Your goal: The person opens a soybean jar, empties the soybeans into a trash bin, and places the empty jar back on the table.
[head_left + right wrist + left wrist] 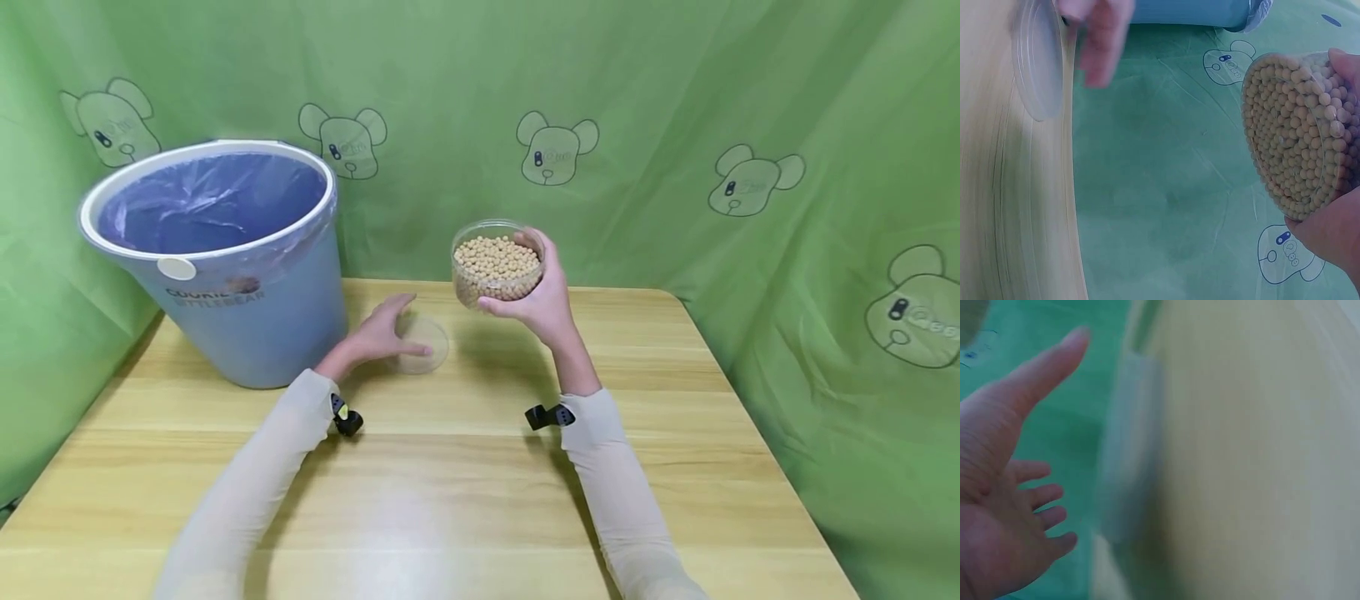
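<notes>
My right hand (pixel 551 308) grips a clear round tub (pixel 467 293) above the table's far part, thumb on the near side and fingers round the far side. Round beige beans (pixel 497 258) fill much of the uncovered tub; in the right wrist view they show through its clear bottom (pixel 1291 137). Close beside a clear round lid (pixel 431 343) on the table is my left hand (pixel 377 332), its thumb overlapping the lid in the head view. The left wrist view shows that hand's thumb and fingers (pixel 1041 495) spread apart, holding nothing, with the blurred lid (pixel 1132 450) beyond them.
A large blue bin (pixel 262 333) with a white rim and a plastic liner (pixel 217 200) stands at the back left of the wooden table (pixel 465 500). Behind and beside the table hangs a green curtain (pixel 442 75) printed with bear heads.
</notes>
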